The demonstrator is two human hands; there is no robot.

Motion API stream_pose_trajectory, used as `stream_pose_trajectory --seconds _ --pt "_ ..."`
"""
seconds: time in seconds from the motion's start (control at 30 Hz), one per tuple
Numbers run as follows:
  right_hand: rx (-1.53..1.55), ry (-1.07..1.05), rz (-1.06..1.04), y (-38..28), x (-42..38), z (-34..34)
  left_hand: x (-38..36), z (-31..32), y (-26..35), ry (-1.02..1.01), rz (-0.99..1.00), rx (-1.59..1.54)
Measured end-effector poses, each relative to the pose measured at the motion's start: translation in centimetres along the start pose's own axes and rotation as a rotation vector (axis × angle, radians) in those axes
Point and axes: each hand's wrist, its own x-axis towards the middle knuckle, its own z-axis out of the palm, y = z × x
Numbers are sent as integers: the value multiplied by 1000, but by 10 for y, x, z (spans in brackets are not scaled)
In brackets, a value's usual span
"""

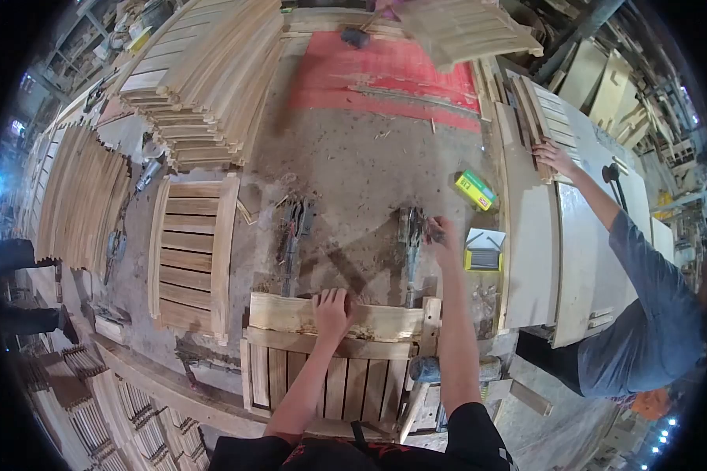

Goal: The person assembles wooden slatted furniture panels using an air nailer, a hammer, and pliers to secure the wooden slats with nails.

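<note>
- Your left hand (332,312) lies over a long pale wooden board (385,320), its fingers bent across the far edge; you cannot tell from this view whether it clasps the board or only presses on it.
- Your right hand (441,237) reaches farther forward, fingers curled in beside a dark metal clamp (408,228); whether they close on part of it you cannot tell.
- That pale board sits directly in front of you, across the far end of a pale wooden panel with parallel slats (335,385) near your body.
- Left of the clamp by your right hand, a similar rusty metal clamp (293,224) stands well apart on the dusty grey-brown work surface (346,157), making 2 in the row.
- To the right of your right hand, you have a white and yellow open box of nails (484,259), with a green and yellow carton (474,191) beyond it.
- On your left lies another slatted wooden panel (190,271), near a tall stack of pale slatted wood (204,86).
- At far right, 1 co-worker's hand (556,159) touches narrow brown wooden strips (530,118).
</note>
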Motion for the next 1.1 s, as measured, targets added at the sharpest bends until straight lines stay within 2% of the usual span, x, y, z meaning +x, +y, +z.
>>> stream_pose_trajectory --seconds 0.03,0.1,0.23,0.33,0.4,0.47,0.53,0.63,0.67,0.77,0.8,0.9,1.0,1.1 --pt "34 5 -1 -24 -13 4 1 0 2 -4 -35 17" --pt "80 49 55 -16 -13 1 4 2 6 -11 -106 49" --pt "220 18 117 -6 -2 -3 4 0 4 -43 -87 93" --pt "-223 131 -180 12 -3 -5 1 1 7 -50 -105 97" --pt "-427 274 -300 33 4 -12 5 -2 8 -20 -96 110" --pt "-404 383 -169 35 -4 -27 4 3 7 7 -105 117" --pt "-143 456 203 21 -17 -48 3 4 7 12 -103 123" --pt "-735 276 -124 -8 -54 -53 3 1 8 6 -102 132" --pt "-736 214 102 -27 -67 -46 3 2 7 6 -103 130" --pt "-1110 234 4 -2 -84 -47 5 -2 11 -25 -118 89" --pt "-1276 257 56 3 -91 -47 5 -4 11 -36 -128 77" --pt "-483 533 -156 -48 -89 -18 2 2 4 7 -77 84" --pt "-54 362 -395 -128 -81 23 6 -1 6 -19 -75 38" --pt "238 -77 -245 -107 -64 39 6 1 2 -50 -72 72"
